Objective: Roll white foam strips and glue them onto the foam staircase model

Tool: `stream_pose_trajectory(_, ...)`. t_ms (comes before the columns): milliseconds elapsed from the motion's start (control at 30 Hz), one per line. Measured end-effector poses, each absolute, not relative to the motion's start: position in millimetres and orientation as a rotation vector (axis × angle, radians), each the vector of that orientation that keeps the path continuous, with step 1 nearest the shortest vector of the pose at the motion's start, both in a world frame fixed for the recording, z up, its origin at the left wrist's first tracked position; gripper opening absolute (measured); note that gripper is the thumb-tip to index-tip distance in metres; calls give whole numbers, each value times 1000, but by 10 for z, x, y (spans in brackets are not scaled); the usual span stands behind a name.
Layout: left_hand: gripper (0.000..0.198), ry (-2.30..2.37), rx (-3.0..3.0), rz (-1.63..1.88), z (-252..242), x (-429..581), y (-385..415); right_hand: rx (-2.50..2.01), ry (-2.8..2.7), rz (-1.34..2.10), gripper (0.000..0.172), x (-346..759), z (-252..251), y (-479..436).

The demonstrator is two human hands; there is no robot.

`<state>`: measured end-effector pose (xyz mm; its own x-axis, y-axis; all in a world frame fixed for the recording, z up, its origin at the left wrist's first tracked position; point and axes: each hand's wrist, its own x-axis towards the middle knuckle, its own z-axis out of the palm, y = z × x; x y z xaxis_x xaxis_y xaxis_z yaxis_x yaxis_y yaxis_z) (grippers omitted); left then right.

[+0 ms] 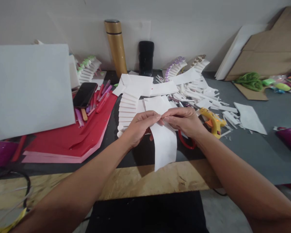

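Note:
A strip of white paper (165, 145) hangs down in front of me over the table's near edge. My left hand (145, 124) pinches its upper end between thumb and fingers. From the other side my right hand (183, 119) pinches the same end, and the fingertips of both hands meet there. Just behind them lies another white paper piece (157, 103). A fan of folded white strips (128, 110) rests left of my hands. Red-handled scissors (186, 142) lie partly hidden below my right hand, and a yellow glue gun (213, 121) is right of it.
Red paper sheets (63, 139) with a phone (85, 94) and rolled paper pieces lie left. A gold bottle (116, 48) and a black phone-like object (146, 58) stand by the wall. White scraps (199, 94) lie behind my right hand. Cardboard (269, 48) leans at right.

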<state>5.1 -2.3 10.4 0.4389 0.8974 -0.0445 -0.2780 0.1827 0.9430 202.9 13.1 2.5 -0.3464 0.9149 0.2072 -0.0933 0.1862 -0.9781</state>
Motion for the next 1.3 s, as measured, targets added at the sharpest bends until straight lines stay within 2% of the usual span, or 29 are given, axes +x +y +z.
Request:
stream_pose_trajectory(533,21,708,1055,979,75,59,-18,-810,-1610,1146,9,1990,120,64)
stream_pose_trajectory(700,12,741,1000,995,96,92,-11,-776,-1523,1298,9,1945,92,60)
stream_pose_trajectory(867,14,716,995,998,85,51,12,-729,-1421,1446,9,1925,73,59)
stream_pose_trajectory(1300,20,668,885,954,71,27,35,-732,-1662,1114,12,1970,115,66)
